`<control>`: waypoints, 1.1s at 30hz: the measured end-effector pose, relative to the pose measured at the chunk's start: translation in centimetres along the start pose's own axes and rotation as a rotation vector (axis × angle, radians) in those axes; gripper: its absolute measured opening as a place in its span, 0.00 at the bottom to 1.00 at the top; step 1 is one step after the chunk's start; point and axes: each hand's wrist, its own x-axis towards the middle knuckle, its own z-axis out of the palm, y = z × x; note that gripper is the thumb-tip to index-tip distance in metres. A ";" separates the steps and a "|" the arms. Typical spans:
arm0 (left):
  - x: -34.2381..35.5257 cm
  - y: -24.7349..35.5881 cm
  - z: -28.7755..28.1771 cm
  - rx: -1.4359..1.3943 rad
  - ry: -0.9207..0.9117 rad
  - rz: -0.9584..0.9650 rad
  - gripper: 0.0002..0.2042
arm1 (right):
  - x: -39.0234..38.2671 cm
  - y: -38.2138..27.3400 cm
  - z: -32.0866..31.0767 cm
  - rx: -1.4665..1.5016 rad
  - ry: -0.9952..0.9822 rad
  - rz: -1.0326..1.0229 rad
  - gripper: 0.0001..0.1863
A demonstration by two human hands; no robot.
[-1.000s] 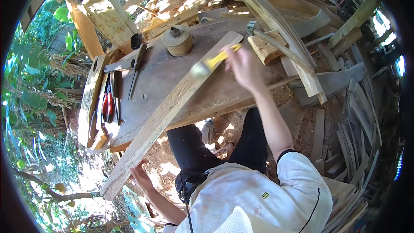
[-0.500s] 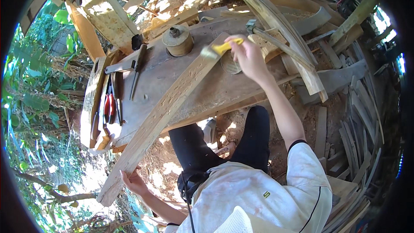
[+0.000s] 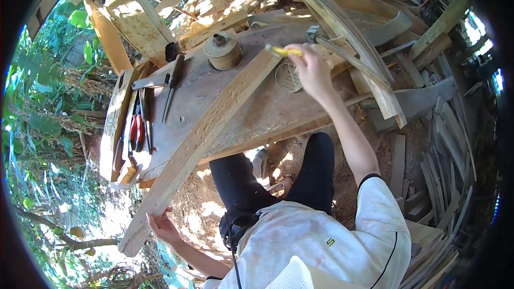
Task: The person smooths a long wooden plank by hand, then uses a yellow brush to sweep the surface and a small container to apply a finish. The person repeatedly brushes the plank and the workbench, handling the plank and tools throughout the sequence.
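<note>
The plank (image 3: 201, 126) lies slantwise across the counter, its far end near the middle of the top and its near end jutting out past the edge, low on my left. My left grip (image 3: 163, 227) is closed on the plank's edge near that overhanging end. My right grip (image 3: 312, 69) is gripping the brush (image 3: 289, 52) by its yellow handle, bristles at the plank's far end; I cannot tell whether they touch the wood.

As I judge it, the weak point is the overhang: if my left grip slackened, the plank could tip or swing round. A brush stroke carried too far would slip off the far end, and a skewed plank could knock the round wooden block standing close by.

Counting outward: one plank, one brush, one round wooden block (image 3: 223, 53) with a dark knob, and one thin circular outline (image 3: 289, 78) beside the plank, ring or disc, I can't say which. To the left lie one pair of red-handled pliers (image 3: 137, 131) and one slim dark-handled tool (image 3: 173, 77). To the right is one hammer (image 3: 348, 60). Beyond the counter (image 3: 257, 120), the wood strips (image 3: 444, 144) overlap too much for me to count.
</note>
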 end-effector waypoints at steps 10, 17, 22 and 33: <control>-0.3 -0.1 0.9 -0.014 0.013 0.001 0.22 | 0.2 -3.5 0.2 0.245 0.068 -0.184 0.10; -0.4 -0.9 1.5 -0.061 -0.025 -0.006 0.20 | -6.4 -9.7 2.0 0.337 -0.172 -0.630 0.12; -0.2 -1.2 1.1 -0.118 0.002 -0.022 0.20 | -3.1 -5.3 1.7 0.448 -0.029 -0.254 0.08; -0.9 -0.8 1.7 -0.719 0.214 -0.115 0.29 | -5.3 -7.5 0.4 0.516 0.240 -0.432 0.15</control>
